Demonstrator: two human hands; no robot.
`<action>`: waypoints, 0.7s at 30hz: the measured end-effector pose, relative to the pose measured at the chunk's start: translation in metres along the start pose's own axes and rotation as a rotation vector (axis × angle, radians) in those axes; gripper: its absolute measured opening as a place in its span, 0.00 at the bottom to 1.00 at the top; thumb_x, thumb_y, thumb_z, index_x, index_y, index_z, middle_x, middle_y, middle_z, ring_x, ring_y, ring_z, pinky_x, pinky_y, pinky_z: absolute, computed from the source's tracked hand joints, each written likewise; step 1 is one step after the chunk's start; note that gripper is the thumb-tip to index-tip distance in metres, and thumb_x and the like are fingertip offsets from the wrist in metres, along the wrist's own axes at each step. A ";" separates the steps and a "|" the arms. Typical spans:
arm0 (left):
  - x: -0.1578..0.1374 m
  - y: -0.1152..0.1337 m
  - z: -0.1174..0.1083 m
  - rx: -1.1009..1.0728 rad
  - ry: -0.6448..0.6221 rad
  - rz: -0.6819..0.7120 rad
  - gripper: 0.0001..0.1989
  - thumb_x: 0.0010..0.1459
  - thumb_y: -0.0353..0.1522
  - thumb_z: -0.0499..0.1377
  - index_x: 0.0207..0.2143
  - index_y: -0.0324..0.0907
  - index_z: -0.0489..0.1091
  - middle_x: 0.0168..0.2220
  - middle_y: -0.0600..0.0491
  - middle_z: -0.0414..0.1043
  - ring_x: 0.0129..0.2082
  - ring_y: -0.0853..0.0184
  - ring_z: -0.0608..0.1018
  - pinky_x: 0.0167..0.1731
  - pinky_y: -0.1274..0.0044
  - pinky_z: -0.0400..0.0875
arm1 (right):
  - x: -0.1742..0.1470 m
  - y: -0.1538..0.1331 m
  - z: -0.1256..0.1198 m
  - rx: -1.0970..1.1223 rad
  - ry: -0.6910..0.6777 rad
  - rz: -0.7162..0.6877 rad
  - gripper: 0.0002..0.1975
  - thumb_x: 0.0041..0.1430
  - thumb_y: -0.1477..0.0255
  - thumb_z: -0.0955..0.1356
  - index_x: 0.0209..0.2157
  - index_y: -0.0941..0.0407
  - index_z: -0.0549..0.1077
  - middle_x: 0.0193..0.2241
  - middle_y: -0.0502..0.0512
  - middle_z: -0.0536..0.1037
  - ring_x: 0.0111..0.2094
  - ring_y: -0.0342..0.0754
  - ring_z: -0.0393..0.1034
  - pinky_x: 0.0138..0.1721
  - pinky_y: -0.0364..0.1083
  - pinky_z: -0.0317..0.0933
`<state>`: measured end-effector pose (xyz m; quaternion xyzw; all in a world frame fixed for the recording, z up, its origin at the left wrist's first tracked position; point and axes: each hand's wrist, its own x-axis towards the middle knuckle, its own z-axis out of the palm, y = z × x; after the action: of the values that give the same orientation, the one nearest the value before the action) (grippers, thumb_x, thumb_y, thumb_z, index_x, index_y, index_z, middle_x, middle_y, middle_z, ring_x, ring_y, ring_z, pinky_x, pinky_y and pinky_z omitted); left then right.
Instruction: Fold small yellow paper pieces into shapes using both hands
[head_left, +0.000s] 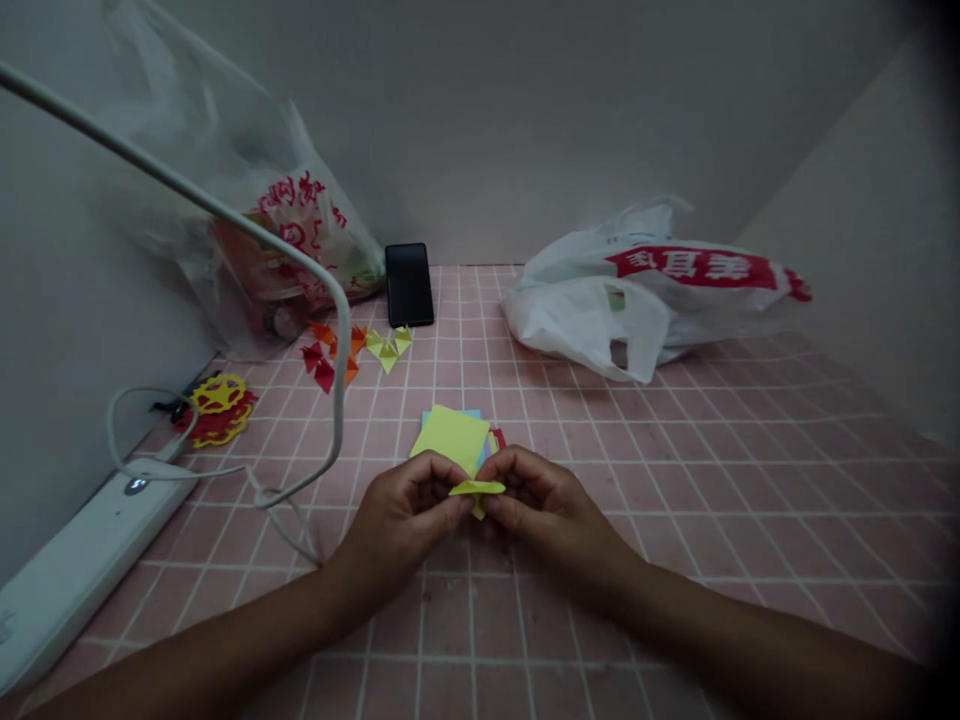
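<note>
Between my two hands is a small folded piece of yellow paper (478, 489), its top edges flared out to both sides and a narrow point below. My left hand (409, 505) pinches its left side between thumb and fingers. On the other side, my right hand (544, 515) grips it the same way. Just beyond my fingers lies a stack of square coloured paper (452, 437), yellow on top, with blue and red edges showing beneath. Farther back left sit several small folded paper pieces in yellow (387, 350), orange (352, 342) and red (321, 370).
A black phone (409, 285) lies near the back wall. Plastic bags stand at the back left (300, 230) and back right (585, 310). A white cable (339, 380) arches across the left, above a power strip (90, 560). Yellow and red cut-outs (219, 405) lie beside it.
</note>
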<state>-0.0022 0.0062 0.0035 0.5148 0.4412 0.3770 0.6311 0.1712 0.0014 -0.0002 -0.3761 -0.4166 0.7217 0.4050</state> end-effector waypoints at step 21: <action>-0.006 0.006 0.001 0.354 0.092 0.119 0.02 0.53 0.29 0.61 0.28 0.40 0.74 0.27 0.53 0.76 0.29 0.67 0.76 0.31 0.77 0.69 | -0.006 0.002 -0.004 -0.407 0.090 -0.176 0.05 0.56 0.73 0.69 0.27 0.56 0.70 0.23 0.48 0.71 0.24 0.42 0.63 0.26 0.42 0.57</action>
<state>-0.0032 0.0014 0.0107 0.6252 0.4976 0.3535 0.4864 0.1768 -0.0032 -0.0024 -0.4440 -0.5666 0.5672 0.4002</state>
